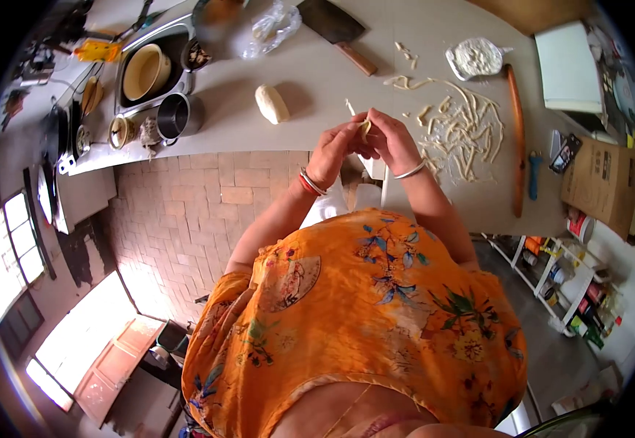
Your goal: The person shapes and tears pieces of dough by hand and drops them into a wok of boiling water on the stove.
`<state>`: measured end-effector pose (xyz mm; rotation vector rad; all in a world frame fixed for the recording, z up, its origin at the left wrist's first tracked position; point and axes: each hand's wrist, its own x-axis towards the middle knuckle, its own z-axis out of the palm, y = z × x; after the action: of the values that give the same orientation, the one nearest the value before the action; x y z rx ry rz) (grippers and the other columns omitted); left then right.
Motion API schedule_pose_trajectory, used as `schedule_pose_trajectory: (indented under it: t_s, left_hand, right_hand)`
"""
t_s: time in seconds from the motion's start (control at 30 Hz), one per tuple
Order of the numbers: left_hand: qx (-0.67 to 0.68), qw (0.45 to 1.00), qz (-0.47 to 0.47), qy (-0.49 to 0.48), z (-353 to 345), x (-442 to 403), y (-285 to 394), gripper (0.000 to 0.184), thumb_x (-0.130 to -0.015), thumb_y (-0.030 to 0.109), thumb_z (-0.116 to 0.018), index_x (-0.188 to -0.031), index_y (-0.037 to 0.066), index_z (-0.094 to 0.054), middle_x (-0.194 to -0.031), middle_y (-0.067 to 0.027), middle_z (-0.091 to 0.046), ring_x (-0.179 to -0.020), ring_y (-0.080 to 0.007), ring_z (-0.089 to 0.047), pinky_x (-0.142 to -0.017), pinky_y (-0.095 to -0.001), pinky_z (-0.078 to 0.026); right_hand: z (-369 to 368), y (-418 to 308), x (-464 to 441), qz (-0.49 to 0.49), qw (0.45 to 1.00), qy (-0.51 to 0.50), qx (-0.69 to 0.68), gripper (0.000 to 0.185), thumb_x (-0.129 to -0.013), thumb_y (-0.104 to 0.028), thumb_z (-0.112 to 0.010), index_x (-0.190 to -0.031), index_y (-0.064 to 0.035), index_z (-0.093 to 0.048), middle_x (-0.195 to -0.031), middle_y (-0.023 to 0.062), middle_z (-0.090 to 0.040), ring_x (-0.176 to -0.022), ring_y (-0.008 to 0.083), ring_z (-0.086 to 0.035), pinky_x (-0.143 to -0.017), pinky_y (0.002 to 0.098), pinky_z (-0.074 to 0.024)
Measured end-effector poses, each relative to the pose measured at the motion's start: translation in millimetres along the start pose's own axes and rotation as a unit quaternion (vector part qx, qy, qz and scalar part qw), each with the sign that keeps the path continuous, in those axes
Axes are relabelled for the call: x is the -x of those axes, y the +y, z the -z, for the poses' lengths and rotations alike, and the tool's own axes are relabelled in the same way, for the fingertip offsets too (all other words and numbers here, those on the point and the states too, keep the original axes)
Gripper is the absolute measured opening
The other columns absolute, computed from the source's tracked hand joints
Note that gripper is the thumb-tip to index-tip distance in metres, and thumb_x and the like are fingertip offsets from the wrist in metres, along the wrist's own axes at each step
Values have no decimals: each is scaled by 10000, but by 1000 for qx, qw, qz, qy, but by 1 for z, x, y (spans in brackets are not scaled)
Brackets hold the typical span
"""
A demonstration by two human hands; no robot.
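My left hand (333,150) and my right hand (394,142) meet above the counter's near edge. Between their fingertips is a thin strip of pale dough (365,128), pinched from both sides. Another short dough strip (350,107) shows just past the fingers. Right of my hands, many dough strips (470,135) lie loosely spread on the floured counter. A smooth lump of dough (271,104) rests to the left, apart from my hands. Beyond them lies a cleaver (335,29) with a wooden handle. My fingers partly cover the held strip.
A bowl of flour (476,58) stands at the back right, near a long wooden rolling pin (516,142). To the left are a metal pot (179,117), a sink (124,95) holding a cream basin (146,72), and a plastic bag (270,29). A cardboard box (602,179) sits far right.
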<state>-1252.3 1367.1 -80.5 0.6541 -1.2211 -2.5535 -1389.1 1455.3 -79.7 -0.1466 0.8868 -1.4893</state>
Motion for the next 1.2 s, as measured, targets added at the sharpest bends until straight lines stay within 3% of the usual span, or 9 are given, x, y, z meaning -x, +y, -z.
schedule_pose_trajectory:
  t_s: [0.1, 0.23, 0.4, 0.57, 0.7, 0.8, 0.87, 1.13, 1.2]
  left_hand:
    - [-60, 997, -22, 52, 9, 19, 14, 425, -995, 283, -336, -1178, -62, -504, -967, -157, -654, -793, -222, -657, -746, -300, -517]
    - [-248, 919, -97, 290, 23, 48, 19, 364, -995, 235, -360, -1149, -38, -547, -957, -137, -668, -774, -172, -668, -676, -247, -516]
    - [-160, 894, -184, 376, 66, 109, 20, 363, -992, 243, -377, -1140, -37, -555, -1095, -141, -623, -775, -171, -663, -668, -249, -519]
    - [-126, 834, -263, 468, 101, 170, 45, 297, -974, 193, -440, -1122, -29, -568, -1035, -102, -629, -786, -144, -637, -666, -261, -517]
    - [-60, 844, -275, 457, 142, 233, 64, 265, -964, 169, -462, -1072, -31, -597, -994, -91, -635, -781, -148, -631, -660, -270, -521]
    - [-30, 828, -279, 486, 189, 295, 78, 267, -961, 176, -470, -1067, -24, -610, -918, -84, -639, -738, -122, -618, -634, -254, -514]
    - [-116, 784, -317, 522, 229, 335, 85, 223, -942, 120, -498, -1054, -13, -638, -897, -55, -585, -658, -77, -562, -571, -206, -488]
    - [-24, 846, -303, 438, 361, 484, 175, 194, -902, 44, -527, -1060, -11, -625, -885, -64, -644, -694, -111, -625, -607, -228, -528]
    - [9, 850, -305, 429, 397, 505, 203, 183, -897, 45, -537, -1047, -9, -626, -886, -70, -659, -698, -121, -637, -618, -237, -535]
  right_hand:
    - [-7, 13, -23, 63, 991, 60, 104, 206, -876, -231, -610, -902, -34, -662, -802, 24, -655, -737, 93, -584, -639, 232, -433]
    - [-20, 26, -47, 101, 972, 80, 196, 173, -859, -211, -625, -877, -46, -673, -844, 28, -676, -750, 82, -588, -652, 230, -429]
    - [-46, 43, -65, 115, 950, 43, 285, 187, -866, -221, -622, -899, -45, -677, -836, 18, -675, -751, 70, -575, -663, 224, -429]
    - [-106, 72, -84, 189, 907, -40, 374, 168, -891, -132, -597, -879, 21, -665, -875, 35, -619, -761, 84, -570, -652, 227, -449]
    - [-179, 114, -111, 282, 839, -151, 440, 109, -864, -108, -611, -909, -29, -670, -859, 51, -598, -745, 119, -559, -628, 245, -453]
    - [-276, 146, -111, 336, 751, -194, 534, 104, -842, -81, -612, -912, -28, -666, -870, 56, -581, -778, 158, -558, -657, 268, -454]
    - [-329, 180, -122, 378, 696, -221, 569, 140, -827, -53, -607, -951, -34, -668, -879, 60, -554, -837, 211, -534, -764, 314, -438]
    - [-532, 324, -153, 415, 659, -328, 534, 173, -838, -55, -589, -990, -20, -666, -923, 87, -544, -849, 209, -533, -753, 300, -452]
    - [-576, 348, -165, 374, 696, -339, 511, 173, -851, -63, -581, -995, -15, -664, -931, 79, -542, -841, 167, -539, -685, 257, -468]
